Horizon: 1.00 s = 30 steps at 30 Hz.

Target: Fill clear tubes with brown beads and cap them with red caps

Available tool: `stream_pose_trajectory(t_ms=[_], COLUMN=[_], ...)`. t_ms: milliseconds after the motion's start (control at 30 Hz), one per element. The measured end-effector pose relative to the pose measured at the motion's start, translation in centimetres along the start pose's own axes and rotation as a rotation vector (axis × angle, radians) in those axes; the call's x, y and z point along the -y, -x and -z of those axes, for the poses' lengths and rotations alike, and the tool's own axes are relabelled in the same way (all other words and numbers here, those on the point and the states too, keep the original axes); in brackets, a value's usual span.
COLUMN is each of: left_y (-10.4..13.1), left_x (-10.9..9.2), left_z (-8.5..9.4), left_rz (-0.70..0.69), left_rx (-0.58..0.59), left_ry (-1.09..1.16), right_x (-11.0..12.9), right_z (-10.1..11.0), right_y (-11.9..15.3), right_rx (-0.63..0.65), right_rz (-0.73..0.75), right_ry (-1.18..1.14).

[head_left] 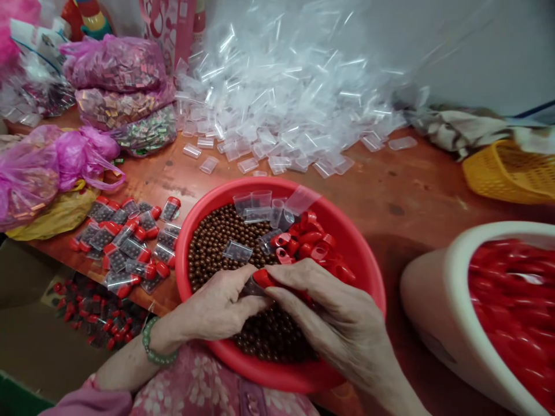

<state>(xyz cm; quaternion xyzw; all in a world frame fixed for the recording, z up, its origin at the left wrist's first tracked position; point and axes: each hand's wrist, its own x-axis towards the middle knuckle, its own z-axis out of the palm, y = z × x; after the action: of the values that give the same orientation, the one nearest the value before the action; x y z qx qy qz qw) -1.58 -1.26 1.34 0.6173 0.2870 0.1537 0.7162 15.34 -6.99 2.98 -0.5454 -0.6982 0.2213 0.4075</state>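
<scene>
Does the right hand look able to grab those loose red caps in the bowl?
Probably yes. The loose red caps lie in the red bowl beside the right hand, and nothing seems to stand between them. It's pinching another red cap, though, and would likely need to let go first.

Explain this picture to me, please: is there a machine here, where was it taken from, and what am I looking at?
No machine shows here: these are a person's two bare hands. The single picture comes from a camera worn on that person's head, looking forward and down.

The left hand pinches a clear case, mostly hidden by fingers; the right hand holds a red cap at its end. Both are over a red basin with brown beads and more caps.

On the table, a heap of clear pieces lies behind the basin, capped cases to its left, and a white tub of red pieces to its right.
</scene>
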Motion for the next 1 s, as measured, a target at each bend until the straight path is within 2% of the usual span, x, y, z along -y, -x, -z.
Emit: stream_pose_trajectory(t_ms=[133, 300, 533, 633, 733, 833, 900, 1000], left_y=[0.0, -0.1, 0.1, 0.1, -0.1, -0.4, -0.4, -0.2], left_x=[0.0, 0.1, 0.3, 0.2, 0.0, -0.3, -0.3, -0.3], left_z=[0.2, 0.1, 0.2, 0.5, 0.9, 1.2, 1.3, 1.4], left_rz=[0.039, 0.024, 0.018, 0.018, -0.029, -0.045, 0.003, 0.056], left_rx=[0.001, 0.018, 0.079, 0.095, 0.071, 0.022, 0.003, 0.022], left_ry=[-0.053, -0.098, -0.245, -0.232, -0.151, -0.059, -0.009, -0.010], right_x=[-0.2, -0.1, -0.9, -0.9, -0.6, -1.1, -1.7, -2.3], right_z=[0.1, 0.2, -0.6, -0.3, 0.7, 2.1, 2.8, 2.8], right_y=[0.2, 0.2, 0.6, 0.6, 0.1, 0.0, 0.3, 0.9], right_rx=[0.017, 0.047, 0.031, 0.062, 0.143, 0.219, 0.171, 0.034], right_rz=[-0.011, 0.016, 0.184, 0.193, 0.119, -0.045, -0.187, -0.363], right_ry=[0.007, -0.008, 0.055, 0.079, 0.090, 0.017, -0.093, -0.272])
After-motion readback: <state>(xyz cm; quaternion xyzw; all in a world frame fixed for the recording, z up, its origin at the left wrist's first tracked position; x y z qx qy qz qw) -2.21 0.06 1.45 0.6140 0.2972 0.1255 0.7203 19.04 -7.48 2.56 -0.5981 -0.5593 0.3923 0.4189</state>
